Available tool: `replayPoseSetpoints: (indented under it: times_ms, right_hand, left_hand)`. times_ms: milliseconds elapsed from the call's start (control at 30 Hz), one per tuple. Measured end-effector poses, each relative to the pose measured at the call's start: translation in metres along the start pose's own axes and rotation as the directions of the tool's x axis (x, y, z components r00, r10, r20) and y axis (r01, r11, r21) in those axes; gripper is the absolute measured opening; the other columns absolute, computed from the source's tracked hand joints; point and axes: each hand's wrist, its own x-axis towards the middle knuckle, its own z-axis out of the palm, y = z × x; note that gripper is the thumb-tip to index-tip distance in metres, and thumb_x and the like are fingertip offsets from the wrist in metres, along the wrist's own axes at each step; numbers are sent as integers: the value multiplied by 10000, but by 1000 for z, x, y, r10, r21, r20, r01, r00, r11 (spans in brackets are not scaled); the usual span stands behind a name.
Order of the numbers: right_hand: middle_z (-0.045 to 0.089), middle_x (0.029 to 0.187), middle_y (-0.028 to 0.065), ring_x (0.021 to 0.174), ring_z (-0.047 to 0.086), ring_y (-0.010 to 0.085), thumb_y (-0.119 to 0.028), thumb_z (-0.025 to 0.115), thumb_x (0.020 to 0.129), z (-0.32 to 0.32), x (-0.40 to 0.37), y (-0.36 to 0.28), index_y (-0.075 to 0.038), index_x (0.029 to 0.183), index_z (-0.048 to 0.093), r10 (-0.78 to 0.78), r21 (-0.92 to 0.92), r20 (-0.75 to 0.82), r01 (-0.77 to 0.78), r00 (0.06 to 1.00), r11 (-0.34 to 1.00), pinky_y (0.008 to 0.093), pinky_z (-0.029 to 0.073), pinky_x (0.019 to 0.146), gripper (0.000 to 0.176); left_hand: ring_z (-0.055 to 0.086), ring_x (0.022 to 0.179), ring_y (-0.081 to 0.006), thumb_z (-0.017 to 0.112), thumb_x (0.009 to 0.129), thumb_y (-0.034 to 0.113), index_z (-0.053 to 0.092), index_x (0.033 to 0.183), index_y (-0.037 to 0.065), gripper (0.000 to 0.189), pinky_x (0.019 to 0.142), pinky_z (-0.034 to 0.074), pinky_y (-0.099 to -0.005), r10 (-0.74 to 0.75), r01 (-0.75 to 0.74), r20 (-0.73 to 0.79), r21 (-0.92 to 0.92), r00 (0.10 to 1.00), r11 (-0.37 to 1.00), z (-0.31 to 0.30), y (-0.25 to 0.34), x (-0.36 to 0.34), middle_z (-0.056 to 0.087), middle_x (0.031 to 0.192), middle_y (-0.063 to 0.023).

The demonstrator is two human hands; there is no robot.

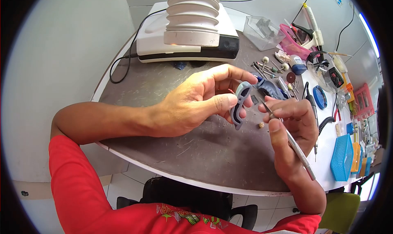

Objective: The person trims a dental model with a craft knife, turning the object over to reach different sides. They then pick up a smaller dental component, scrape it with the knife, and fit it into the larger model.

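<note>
Above the middle of the brown work surface, my left hand [192, 101] pinches a curved grey-blue dental piece [240, 103] between thumb and fingers, held on edge. To its right, my right hand [292, 127] grips a slim metal hand tool [298, 149] like a pen. The tool's thin tip points up and left towards the piece, with a visible gap between them. Behind my hands lies another grey-blue dental mould [269, 89], partly hidden by my fingers. A small yellowish piece [261, 125] rests on the surface between my hands.
A white machine [151, 41] stands at the back beneath a ribbed hose [192, 12]. Rotary bits [266, 69], a small jar [297, 64], a pink container [292, 43] and a clear box [262, 32] lie back right. A blue basket [342, 157] stands right, near a corded handpiece [312, 105].
</note>
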Motion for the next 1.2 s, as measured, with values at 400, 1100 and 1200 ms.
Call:
replayPoseSetpoints:
  times_ms: [400,1100,1200]
  right_hand:
    - [708,804,89,951,726,281,3,687,814,6,1,1,-15,865,597,-101,-95,34,104,994,990,479,495,976,105]
    - [745,829,128,1121,647,223,-115,654,931,9,-2,-8,-45,896,559,223,164,32,-225,974,960,481,313,1135,123]
    - [746,831,127,1127,638,215,-103,656,929,11,-2,-7,-49,898,561,196,172,21,-196,980,965,473,308,1135,114]
  left_hand:
    - [516,1079,-93,574,971,76,414,1366,51,427,979,412,-275,71,-67,-11,204,997,977,3,0,-1,540,1126,-36]
    - [537,1125,-132,657,912,-11,503,1216,55,347,964,469,-291,218,-192,-67,272,974,943,4,-7,0,518,1174,-39]
    - [547,1127,-135,651,913,-20,511,1205,51,332,964,473,-296,222,-200,-55,268,974,943,4,-8,2,522,1170,-41]
